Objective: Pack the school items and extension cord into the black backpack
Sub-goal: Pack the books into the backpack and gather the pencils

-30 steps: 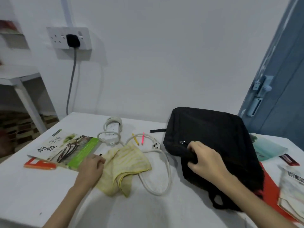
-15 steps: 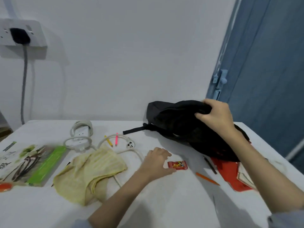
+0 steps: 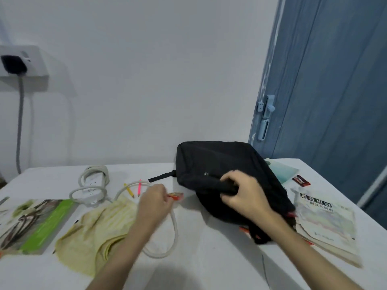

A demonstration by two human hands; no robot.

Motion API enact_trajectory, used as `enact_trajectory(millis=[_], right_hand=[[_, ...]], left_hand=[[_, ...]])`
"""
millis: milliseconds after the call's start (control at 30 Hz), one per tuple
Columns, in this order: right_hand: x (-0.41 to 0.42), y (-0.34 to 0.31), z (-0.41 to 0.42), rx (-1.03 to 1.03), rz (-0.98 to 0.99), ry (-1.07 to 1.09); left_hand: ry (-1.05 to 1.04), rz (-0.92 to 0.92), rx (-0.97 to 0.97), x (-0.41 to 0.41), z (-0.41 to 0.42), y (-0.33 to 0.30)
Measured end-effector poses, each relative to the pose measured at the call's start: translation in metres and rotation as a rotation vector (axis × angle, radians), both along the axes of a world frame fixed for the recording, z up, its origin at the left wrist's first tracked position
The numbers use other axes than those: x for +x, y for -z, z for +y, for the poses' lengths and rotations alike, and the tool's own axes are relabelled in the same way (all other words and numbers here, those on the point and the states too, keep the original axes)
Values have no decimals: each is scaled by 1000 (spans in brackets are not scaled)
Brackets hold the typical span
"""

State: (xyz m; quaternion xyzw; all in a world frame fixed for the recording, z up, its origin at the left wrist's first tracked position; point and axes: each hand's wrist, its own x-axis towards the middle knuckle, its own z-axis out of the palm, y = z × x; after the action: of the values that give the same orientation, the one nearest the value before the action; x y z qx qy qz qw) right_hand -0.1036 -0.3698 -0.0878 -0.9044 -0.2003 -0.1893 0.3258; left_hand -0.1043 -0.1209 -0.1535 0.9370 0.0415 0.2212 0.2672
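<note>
The black backpack [image 3: 217, 164] lies on the white table [image 3: 209, 258], right of centre. My right hand [image 3: 244, 195] grips a fold of its fabric near the front edge. My left hand [image 3: 156, 203] pinches a small red packet [image 3: 177, 195] just left of the backpack. The white extension cord [image 3: 92, 185] with its coiled cable lies at the back left. A yellow pencil [image 3: 129, 191] and a pink pen [image 3: 139, 187] lie beside the cable. A green-covered book [image 3: 35, 222] sits at the far left, and a worn book [image 3: 326, 222] lies right of the backpack.
A yellow cloth [image 3: 96, 229] lies in front of the cord. A teal booklet [image 3: 282, 171] and a small red card [image 3: 301, 180] sit behind the backpack. A wall socket [image 3: 23, 65] with a black plug is at left; a blue door [image 3: 335, 91] stands at right.
My left hand picked the red packet up off the table. My right hand set the lifted backpack back down and now grips its front edge. The view shifted left.
</note>
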Motion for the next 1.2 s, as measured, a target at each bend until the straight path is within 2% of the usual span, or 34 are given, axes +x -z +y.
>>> enact_trajectory(millis=[100, 233, 300, 400, 500, 633, 733, 933, 1033, 1133, 1200], right_hand=[[-28, 52, 12, -138, -58, -78], [-53, 100, 28, -281, -41, -137], [-56, 100, 28, -345, -24, -129], [-44, 76, 24, -257, 182, -155], [-24, 56, 28, -175, 156, -149], [-5, 51, 54, -359, 241, -96], [1, 53, 64, -286, 357, -14], [7, 58, 49, 286, 729, -22], [3, 59, 33, 421, 655, 27], [2, 60, 13, 392, 587, 12], [5, 58, -8, 307, 498, 90]], left_hand=[[-140, -60, -246, -4, 32, -18], [-169, -95, -400, 4, 35, -27], [-122, -102, -468, 6, 22, -26], [-62, -112, -615, 4, 4, -21], [-57, -169, -838, 0, -13, -15], [-28, -149, -1034, -3, -37, -7], [2, -102, -1076, -3, -52, -3], [53, -41, -1121, -2, -74, 2], [54, -18, -1080, 0, -86, 4], [53, -16, -1025, 1, -90, 8], [53, -11, -977, -1, -91, 10]])
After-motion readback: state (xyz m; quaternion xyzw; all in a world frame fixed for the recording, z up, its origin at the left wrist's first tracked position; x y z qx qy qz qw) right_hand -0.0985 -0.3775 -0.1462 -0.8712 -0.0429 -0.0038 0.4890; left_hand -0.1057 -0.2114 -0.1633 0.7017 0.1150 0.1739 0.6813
